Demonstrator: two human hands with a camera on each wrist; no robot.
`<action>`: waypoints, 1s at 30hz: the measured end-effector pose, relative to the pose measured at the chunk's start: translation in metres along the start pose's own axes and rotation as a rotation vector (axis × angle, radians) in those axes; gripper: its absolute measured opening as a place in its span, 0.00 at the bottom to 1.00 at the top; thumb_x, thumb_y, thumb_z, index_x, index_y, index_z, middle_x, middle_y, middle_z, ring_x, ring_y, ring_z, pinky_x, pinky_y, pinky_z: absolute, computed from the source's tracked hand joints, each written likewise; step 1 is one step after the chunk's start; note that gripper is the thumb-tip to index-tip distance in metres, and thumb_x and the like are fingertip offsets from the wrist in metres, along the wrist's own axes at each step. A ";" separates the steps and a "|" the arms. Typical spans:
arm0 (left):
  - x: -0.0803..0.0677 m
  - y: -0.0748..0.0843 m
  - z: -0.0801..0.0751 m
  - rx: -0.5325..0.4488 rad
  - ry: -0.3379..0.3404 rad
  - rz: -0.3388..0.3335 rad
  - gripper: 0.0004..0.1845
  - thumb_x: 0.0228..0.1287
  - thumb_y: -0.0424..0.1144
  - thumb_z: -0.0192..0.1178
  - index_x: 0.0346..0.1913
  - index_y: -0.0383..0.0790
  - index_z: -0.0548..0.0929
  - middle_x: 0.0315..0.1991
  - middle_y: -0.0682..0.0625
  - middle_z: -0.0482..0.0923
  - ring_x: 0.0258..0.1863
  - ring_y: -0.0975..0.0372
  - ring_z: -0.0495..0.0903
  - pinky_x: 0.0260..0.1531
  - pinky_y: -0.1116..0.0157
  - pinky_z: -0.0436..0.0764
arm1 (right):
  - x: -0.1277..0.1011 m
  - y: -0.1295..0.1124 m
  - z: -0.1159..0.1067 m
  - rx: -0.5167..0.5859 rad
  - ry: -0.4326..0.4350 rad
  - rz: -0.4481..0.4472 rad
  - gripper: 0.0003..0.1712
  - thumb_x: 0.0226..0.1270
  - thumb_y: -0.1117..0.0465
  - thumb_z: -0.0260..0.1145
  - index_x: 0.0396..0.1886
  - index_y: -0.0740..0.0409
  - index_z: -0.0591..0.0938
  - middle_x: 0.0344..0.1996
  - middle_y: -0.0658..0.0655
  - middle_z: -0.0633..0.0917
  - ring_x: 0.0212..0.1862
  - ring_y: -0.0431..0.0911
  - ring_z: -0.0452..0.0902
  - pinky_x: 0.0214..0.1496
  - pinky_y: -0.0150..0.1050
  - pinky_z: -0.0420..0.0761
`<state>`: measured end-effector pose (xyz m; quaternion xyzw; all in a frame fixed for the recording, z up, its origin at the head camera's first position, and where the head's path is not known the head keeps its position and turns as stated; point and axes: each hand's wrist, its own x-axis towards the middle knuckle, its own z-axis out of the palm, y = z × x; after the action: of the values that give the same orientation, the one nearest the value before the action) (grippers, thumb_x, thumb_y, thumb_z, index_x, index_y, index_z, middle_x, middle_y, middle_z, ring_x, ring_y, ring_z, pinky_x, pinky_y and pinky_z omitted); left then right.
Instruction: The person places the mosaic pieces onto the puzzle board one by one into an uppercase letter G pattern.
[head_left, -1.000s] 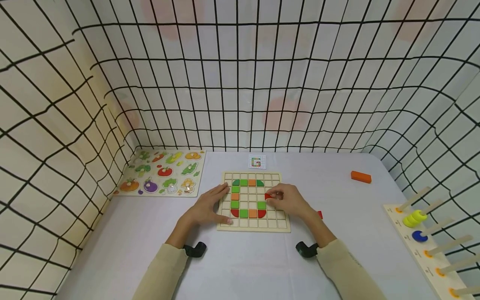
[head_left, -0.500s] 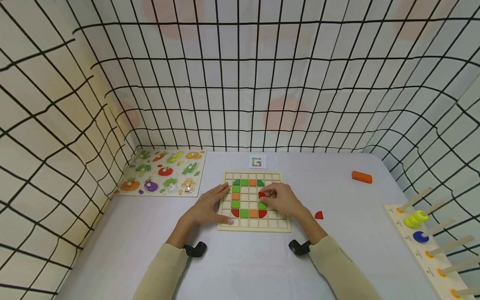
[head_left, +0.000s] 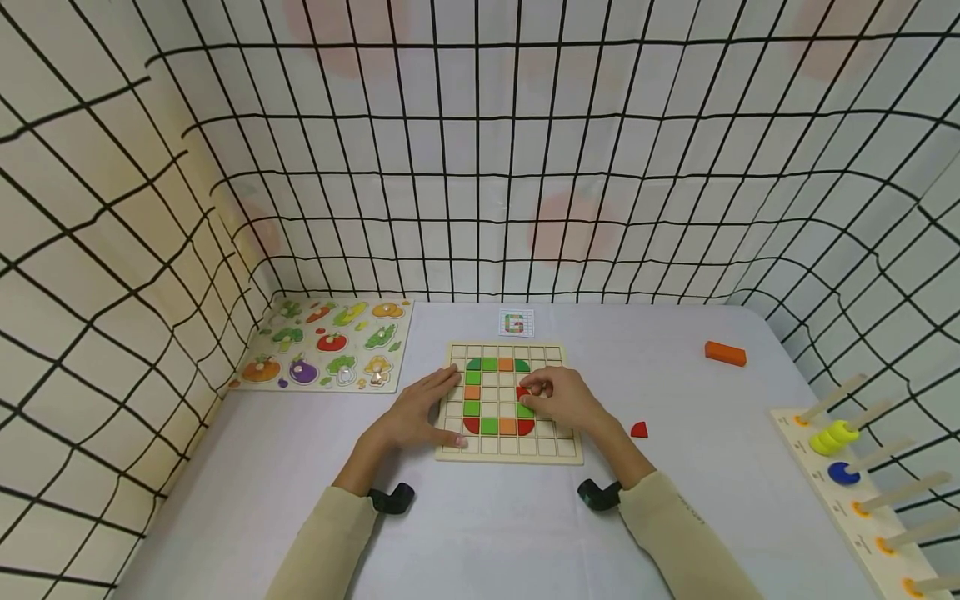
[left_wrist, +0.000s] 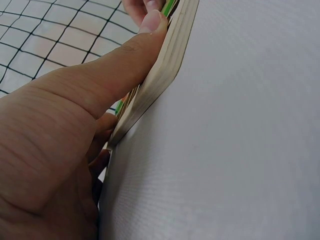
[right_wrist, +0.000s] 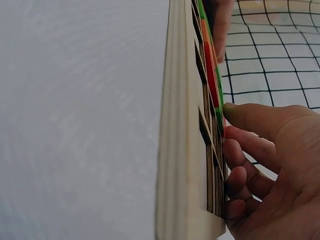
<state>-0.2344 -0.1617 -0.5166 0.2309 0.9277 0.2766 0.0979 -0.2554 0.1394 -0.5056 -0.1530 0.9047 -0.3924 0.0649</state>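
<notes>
A wooden grid board [head_left: 487,456] lies on the white tabletop, with green, orange and red tiles set in a ring of its cells. My left hand [head_left: 411,415] rests at the board's left side, fingers spread along that edge. Its thumb [left_wrist: 152,25] lies over the front rim in the left wrist view. With thumb and fingertips, my right hand [head_left: 566,400] pinches a red tile [head_left: 522,392] at a cell on the ring's right side, just above a green tile [head_left: 526,411]. The fingers partly cover that red tile.
A red quarter-round tile [head_left: 639,430] lies right of the board. Behind the board is a small pattern card [head_left: 517,323]. An orange block [head_left: 725,353] sits back right, a vegetable puzzle [head_left: 315,388] back left, and a peg board [head_left: 832,475] at right. Black netting surrounds the table.
My right hand has moved slightly left, bringing the red tile from beside the ring into its right-hand column. The loose red quarter-round tile came into full view. My left hand stays put.
</notes>
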 end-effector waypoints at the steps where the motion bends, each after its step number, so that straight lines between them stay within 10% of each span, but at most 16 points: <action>1: 0.000 0.000 0.000 0.000 0.000 -0.002 0.62 0.40 0.70 0.71 0.77 0.55 0.52 0.79 0.61 0.42 0.79 0.57 0.42 0.74 0.45 0.49 | 0.000 0.000 0.000 0.002 0.001 0.002 0.12 0.61 0.53 0.72 0.43 0.48 0.87 0.29 0.47 0.80 0.31 0.43 0.69 0.33 0.34 0.70; 30: -0.002 0.001 -0.001 0.004 0.001 -0.003 0.62 0.41 0.71 0.70 0.78 0.55 0.51 0.79 0.60 0.41 0.79 0.57 0.42 0.74 0.45 0.48 | -0.038 0.019 -0.048 -0.051 0.121 0.040 0.13 0.61 0.54 0.71 0.45 0.51 0.86 0.31 0.48 0.81 0.33 0.45 0.71 0.30 0.34 0.70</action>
<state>-0.2323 -0.1620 -0.5153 0.2294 0.9286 0.2748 0.0976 -0.2351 0.1975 -0.4869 -0.1123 0.9195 -0.3764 0.0141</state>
